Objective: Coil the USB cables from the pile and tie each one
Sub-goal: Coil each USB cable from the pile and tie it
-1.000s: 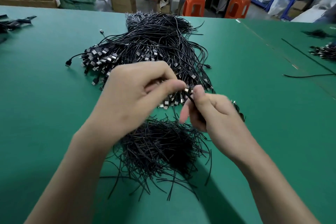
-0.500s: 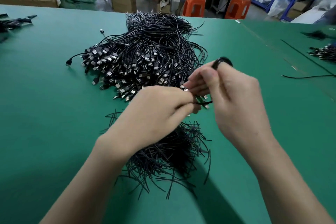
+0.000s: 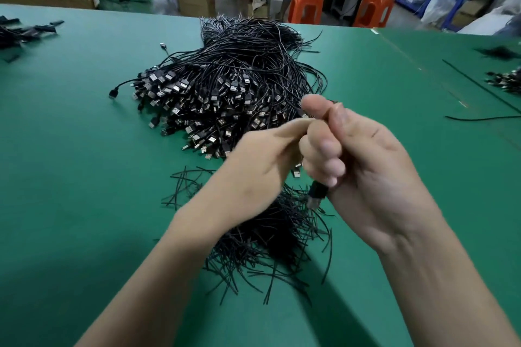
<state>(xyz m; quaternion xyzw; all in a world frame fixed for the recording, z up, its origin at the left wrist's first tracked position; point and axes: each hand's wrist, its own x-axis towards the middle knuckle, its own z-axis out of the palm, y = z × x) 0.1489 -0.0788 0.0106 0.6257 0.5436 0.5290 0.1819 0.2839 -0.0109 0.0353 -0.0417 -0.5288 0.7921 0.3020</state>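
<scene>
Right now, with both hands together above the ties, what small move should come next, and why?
Probably twist a tie shut with the left hand: its fingertips meet the top of the right hand, a fist gripping a cable whose plug pokes out below. The tie itself is hidden.

A single wide-angle view from the person's head faces forward and down, close over the flat green table [image 3: 70, 177]. The heap of thin black USB cables [image 3: 225, 87] lies near, at twelve o'clock.
</scene>
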